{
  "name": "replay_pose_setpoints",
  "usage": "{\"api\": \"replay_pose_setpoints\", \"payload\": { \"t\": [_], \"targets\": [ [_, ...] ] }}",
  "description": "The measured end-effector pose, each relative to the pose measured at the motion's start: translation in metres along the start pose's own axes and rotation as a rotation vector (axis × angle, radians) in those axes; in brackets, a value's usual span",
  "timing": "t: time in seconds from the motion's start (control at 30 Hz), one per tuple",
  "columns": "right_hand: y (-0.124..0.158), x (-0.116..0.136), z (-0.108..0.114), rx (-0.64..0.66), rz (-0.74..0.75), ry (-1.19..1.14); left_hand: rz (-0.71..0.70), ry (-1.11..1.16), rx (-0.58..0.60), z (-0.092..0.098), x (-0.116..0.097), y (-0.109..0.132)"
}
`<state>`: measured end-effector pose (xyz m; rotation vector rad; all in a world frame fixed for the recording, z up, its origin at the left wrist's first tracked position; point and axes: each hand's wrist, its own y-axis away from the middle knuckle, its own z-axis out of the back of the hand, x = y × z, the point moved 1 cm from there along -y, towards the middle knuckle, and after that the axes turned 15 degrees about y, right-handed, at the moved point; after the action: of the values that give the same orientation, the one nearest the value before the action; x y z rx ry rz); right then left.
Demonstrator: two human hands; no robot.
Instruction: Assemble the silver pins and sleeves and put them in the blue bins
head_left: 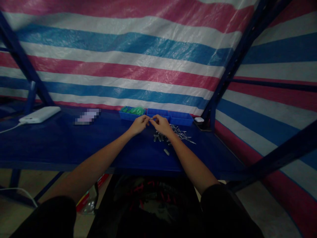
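Observation:
My left hand (139,125) and my right hand (161,125) meet above the table, fingertips pinched close together. Between them is a small, thin, dark piece (151,118), too small to name. Below my right hand lie several short grey metal cylinders (158,136). Beside that wrist spreads a loose pile of thin silvery metal rods (182,134). One more grey cylinder (166,152) lies apart, nearer the front edge. Just behind my hands stand a blue bin with green pieces (132,112), a middle blue bin (158,112) and a right blue bin (181,118).
At the left of the blue table (99,145) lies a white power bank (41,114) with a cable. A blurred-out flat item (87,116) is nearby. A small white case (198,119) rests on a dark flat object at right. Blue frame posts and striped sheeting enclose the table.

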<state>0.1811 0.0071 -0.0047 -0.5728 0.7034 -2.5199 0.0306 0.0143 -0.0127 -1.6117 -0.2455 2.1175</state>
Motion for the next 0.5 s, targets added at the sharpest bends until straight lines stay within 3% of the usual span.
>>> {"api": "replay_pose_setpoints", "payload": {
  "t": [0.1, 0.3, 0.37, 0.5],
  "targets": [
    [0.001, 0.003, 0.001, -0.009, 0.022, -0.004, 0.038, 0.02, 0.002, 0.002, 0.001, -0.001],
    [-0.002, 0.003, 0.013, -0.044, 0.034, 0.12, 0.199, 0.145, 0.12, -0.002, -0.002, 0.004],
    [-0.007, -0.004, 0.018, -0.121, -0.051, 0.175, 0.156, 0.102, 0.238, -0.004, -0.004, 0.007],
    [-0.016, -0.025, 0.02, -0.21, -0.272, 0.299, -0.084, -0.072, 0.49, -0.01, -0.011, 0.015]
  ]
}}
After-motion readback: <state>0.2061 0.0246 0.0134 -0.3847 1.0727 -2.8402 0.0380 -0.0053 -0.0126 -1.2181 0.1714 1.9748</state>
